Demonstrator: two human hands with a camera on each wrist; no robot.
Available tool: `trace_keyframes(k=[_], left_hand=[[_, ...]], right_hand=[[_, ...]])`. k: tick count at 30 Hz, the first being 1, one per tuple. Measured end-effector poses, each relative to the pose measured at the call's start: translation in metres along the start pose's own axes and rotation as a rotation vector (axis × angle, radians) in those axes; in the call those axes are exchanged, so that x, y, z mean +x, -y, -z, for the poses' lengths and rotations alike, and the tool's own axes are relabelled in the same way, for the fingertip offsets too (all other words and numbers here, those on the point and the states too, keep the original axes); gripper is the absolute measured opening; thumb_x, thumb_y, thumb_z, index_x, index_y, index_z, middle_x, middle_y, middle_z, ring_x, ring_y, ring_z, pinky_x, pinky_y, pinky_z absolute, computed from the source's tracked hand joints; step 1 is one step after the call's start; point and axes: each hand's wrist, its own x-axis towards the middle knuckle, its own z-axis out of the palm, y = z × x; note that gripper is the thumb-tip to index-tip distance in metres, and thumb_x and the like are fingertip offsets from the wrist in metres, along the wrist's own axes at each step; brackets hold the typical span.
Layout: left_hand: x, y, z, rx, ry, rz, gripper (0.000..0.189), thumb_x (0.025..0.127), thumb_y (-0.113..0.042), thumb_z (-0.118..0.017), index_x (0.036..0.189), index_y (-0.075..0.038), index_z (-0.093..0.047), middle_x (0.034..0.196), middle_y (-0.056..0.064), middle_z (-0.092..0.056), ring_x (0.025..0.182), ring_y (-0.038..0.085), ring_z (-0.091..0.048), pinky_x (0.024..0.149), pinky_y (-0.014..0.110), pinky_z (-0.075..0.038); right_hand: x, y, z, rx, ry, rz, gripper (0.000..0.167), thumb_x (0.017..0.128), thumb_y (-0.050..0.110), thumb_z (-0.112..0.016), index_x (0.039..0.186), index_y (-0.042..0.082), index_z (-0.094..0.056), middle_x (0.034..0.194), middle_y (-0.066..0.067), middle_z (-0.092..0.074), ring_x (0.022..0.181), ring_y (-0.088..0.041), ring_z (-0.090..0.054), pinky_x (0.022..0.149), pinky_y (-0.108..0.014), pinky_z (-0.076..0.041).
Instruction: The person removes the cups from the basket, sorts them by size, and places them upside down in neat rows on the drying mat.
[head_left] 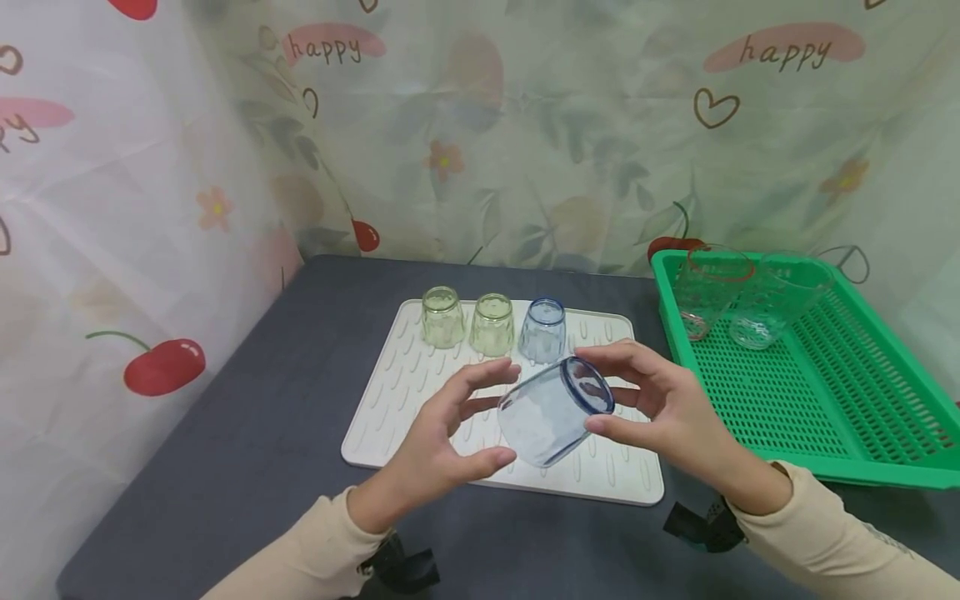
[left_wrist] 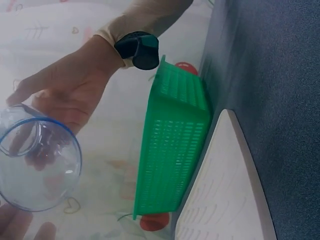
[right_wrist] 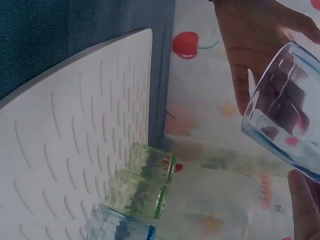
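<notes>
My right hand point(head_left: 667, 408) pinches a clear blue-tinted drinking glass point(head_left: 543, 417) by its base end, thumb below and fingers above. The glass is tilted in the air over the white ridged mat point(head_left: 382, 433), its wide mouth turned down toward my left hand point(head_left: 450, 429). That hand is spread beside the mouth, thumb and fingers apart; whether a fingertip touches the rim is hard to tell. In the left wrist view the glass point(left_wrist: 55, 185) shows its round blue-edged mouth. Upside down along the mat's back edge stand two yellow-green glasses point(head_left: 442, 321) and a blue glass point(head_left: 543, 333).
A green perforated basket point(head_left: 795, 417) stands to the right of the mat. Inside its back left part are two clear tall glasses, one with a red rim point(head_left: 705, 292). Dark cloth point(head_left: 247, 433) covers the table, and a printed curtain point(head_left: 525, 125) hangs behind.
</notes>
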Motion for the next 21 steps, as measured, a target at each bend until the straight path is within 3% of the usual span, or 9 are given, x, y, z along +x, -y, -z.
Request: trace_keyframes(k=[3, 7, 14, 21], left_hand=[[0.0, -0.002, 0.001, 0.059, 0.0, 0.01, 0.067, 0.084, -0.011, -0.074, 0.142, -0.002, -0.041, 0.14, 0.017, -0.049, 0.131, 0.026, -0.048, 0.102, 0.041, -0.047], [-0.002, -0.003, 0.004, 0.219, -0.008, 0.05, 0.065, 0.084, -0.006, -0.073, 0.141, -0.008, -0.043, 0.141, 0.01, -0.048, 0.131, 0.023, -0.047, 0.103, 0.037, -0.047], [-0.011, 0.003, 0.018, 0.468, -0.005, 0.138, 0.059, 0.091, -0.015, -0.068, 0.144, -0.014, -0.042, 0.142, 0.005, -0.047, 0.131, 0.019, -0.046, 0.105, 0.034, -0.045], [-0.02, 0.007, 0.035, 0.717, 0.022, 0.246, 0.062, 0.093, -0.027, -0.065, 0.148, -0.013, -0.038, 0.148, 0.003, -0.043, 0.135, 0.021, -0.043, 0.107, 0.044, -0.041]], right_hand=[[-0.001, -0.002, 0.001, -0.08, 0.006, -0.045, 0.055, 0.077, -0.012, -0.074, 0.128, -0.006, -0.054, 0.12, -0.002, -0.059, 0.104, -0.01, -0.061, 0.085, -0.024, -0.055], [0.001, -0.006, 0.005, -0.165, -0.017, -0.088, 0.055, 0.076, -0.01, -0.075, 0.128, -0.003, -0.056, 0.118, -0.006, -0.059, 0.102, -0.01, -0.062, 0.085, -0.023, -0.055], [0.007, -0.01, 0.016, -0.228, -0.079, -0.179, 0.052, 0.078, -0.003, -0.077, 0.126, 0.0, -0.059, 0.117, -0.01, -0.059, 0.101, -0.008, -0.064, 0.085, -0.021, -0.055], [0.016, -0.011, 0.03, -0.35, -0.107, -0.27, 0.051, 0.083, 0.013, -0.077, 0.129, 0.006, -0.059, 0.119, -0.005, -0.059, 0.102, -0.002, -0.063, 0.083, -0.018, -0.053]])
